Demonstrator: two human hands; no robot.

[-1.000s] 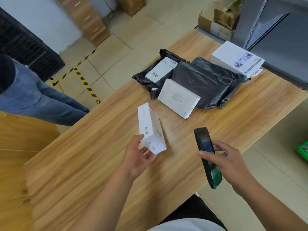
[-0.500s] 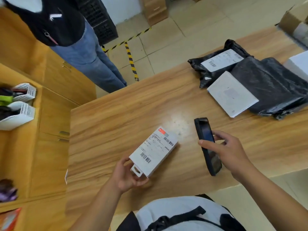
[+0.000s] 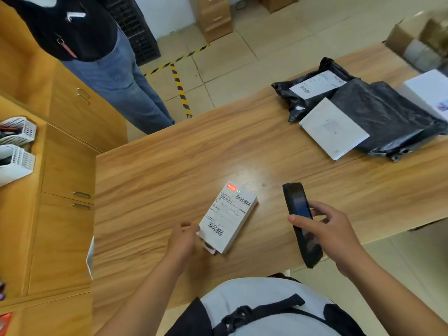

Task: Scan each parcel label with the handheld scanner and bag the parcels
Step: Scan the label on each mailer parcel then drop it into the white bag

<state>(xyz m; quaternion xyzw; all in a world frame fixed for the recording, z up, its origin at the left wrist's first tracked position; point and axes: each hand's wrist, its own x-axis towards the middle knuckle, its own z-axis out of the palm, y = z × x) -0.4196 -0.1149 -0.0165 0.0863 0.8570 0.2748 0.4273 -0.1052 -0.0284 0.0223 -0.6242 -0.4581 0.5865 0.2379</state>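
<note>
Single head view only, no second view to overlap. Worn high, looking steeply down and forward over wooden table (image 3: 169, 170), wide-angle, straight edges bowed toward frame borders. Very near: wearer's own chest at bottom edge, both forearms entering from below, left hand (image 3: 183, 241) and right hand (image 3: 332, 234) near centre. Table running from near left to far right. Far right corner reaching black mailer bags (image 3: 388, 117) and cardboard cartons (image 3: 417, 42). Left side taking in wooden cabinets (image 3: 68, 166); far top showing tiled floor (image 3: 266, 44) and a standing person (image 3: 101, 69) cropped at the torso
</note>
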